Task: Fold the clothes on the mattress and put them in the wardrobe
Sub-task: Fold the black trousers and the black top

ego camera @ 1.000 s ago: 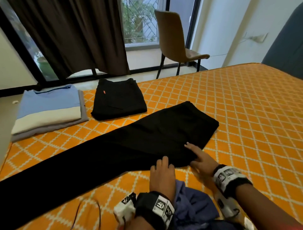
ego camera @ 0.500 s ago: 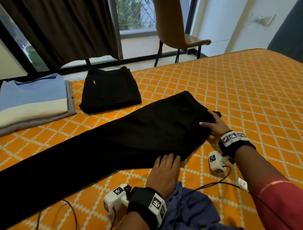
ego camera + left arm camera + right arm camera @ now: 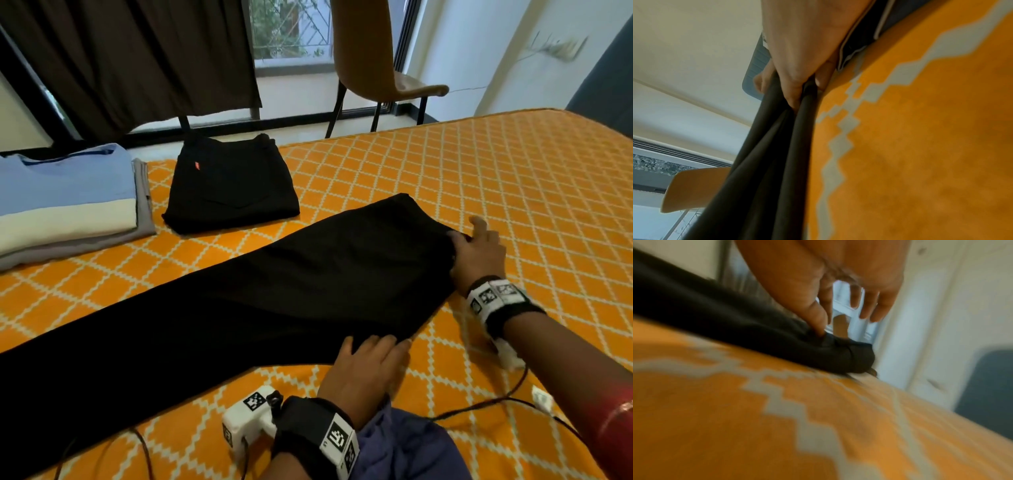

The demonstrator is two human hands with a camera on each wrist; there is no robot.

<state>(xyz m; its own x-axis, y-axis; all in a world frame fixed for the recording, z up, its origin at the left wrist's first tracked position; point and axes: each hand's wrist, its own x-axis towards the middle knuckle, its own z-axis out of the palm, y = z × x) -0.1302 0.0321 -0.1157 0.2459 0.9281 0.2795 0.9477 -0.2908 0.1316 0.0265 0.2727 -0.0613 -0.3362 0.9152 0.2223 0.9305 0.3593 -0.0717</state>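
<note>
Trousers lie flat along the mattress; the right hand pinches their waistband corner, the left hand pinches the near edge. Lifting unevenly could likely slide the doubled legs apart beyond both grips, spoiling the fold

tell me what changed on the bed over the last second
The right hand slid from the near hem of the black trousers up along their right end to the far corner, where it now pinches the fabric. The left hand stayed gripping the near edge. The folded black garment and shirt stack stayed put.
</note>
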